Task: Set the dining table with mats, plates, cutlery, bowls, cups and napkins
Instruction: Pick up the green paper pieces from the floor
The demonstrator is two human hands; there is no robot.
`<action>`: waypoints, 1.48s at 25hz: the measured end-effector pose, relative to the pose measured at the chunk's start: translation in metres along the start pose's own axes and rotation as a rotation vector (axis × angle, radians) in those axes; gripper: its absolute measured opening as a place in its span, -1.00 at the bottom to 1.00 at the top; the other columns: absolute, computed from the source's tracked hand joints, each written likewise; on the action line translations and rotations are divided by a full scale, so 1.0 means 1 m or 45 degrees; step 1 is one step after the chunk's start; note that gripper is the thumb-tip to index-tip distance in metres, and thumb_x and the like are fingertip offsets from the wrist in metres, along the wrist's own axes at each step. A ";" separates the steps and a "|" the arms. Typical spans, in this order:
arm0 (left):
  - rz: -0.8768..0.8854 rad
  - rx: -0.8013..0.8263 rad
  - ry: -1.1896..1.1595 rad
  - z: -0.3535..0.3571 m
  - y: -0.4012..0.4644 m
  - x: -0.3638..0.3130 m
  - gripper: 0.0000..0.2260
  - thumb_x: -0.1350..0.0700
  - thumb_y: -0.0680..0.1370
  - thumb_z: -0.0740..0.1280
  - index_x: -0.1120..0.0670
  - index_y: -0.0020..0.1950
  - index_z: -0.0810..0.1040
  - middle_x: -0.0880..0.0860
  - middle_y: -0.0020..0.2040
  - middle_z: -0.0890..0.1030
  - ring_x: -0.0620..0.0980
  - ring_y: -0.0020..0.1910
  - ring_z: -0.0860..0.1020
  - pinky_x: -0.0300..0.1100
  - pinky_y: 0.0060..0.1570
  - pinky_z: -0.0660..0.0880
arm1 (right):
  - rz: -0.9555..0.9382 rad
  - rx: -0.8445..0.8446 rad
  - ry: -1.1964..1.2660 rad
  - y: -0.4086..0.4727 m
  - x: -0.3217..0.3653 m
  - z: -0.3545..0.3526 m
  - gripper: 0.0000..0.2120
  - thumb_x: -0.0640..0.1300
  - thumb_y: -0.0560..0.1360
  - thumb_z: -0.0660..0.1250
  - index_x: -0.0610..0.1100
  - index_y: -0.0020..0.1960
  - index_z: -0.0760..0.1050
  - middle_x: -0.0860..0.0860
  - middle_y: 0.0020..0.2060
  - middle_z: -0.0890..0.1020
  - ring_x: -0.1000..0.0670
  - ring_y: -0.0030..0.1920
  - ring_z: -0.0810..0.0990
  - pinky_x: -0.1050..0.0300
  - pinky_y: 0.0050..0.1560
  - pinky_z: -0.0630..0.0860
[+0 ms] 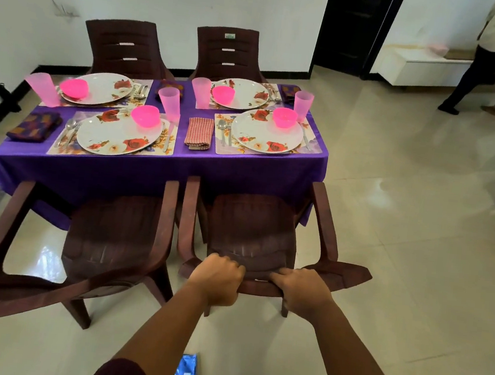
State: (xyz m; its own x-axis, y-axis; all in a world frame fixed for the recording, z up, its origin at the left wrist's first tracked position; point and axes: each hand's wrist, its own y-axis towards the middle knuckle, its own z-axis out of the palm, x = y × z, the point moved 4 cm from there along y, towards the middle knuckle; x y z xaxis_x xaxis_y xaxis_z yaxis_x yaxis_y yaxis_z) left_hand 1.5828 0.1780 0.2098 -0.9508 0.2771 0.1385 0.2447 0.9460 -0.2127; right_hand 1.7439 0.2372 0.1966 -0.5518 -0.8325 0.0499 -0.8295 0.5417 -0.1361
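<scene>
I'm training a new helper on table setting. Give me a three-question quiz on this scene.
1. True or false: both hands grip the backrest of the near right chair.
2. How many plates are on the table?
3. The checked napkin lies: A) on a plate B) between the two near mats C) on a chair.

Key: 1 true: left hand, right hand. 2 four. 3 B.
</scene>
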 end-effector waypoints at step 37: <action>-0.351 0.112 -0.060 -0.001 -0.011 -0.024 -0.18 -0.48 0.44 -0.23 0.03 0.43 0.30 0.15 0.37 0.38 0.19 0.35 0.32 0.19 0.37 0.14 | -0.104 0.258 -0.133 -0.016 -0.039 -0.013 -0.54 -0.05 0.50 0.24 0.11 0.38 0.30 0.03 0.18 0.55 -0.14 0.10 0.59 0.00 0.12 0.50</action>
State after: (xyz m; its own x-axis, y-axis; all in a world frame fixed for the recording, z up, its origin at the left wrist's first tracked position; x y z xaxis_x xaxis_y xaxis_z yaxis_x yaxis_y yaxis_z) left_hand 1.6029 0.1611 0.2102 -0.9874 0.0012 0.1582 -0.0399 0.9658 -0.2563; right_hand 1.7774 0.2626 0.2100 -0.4631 -0.8857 -0.0326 -0.8307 0.4465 -0.3325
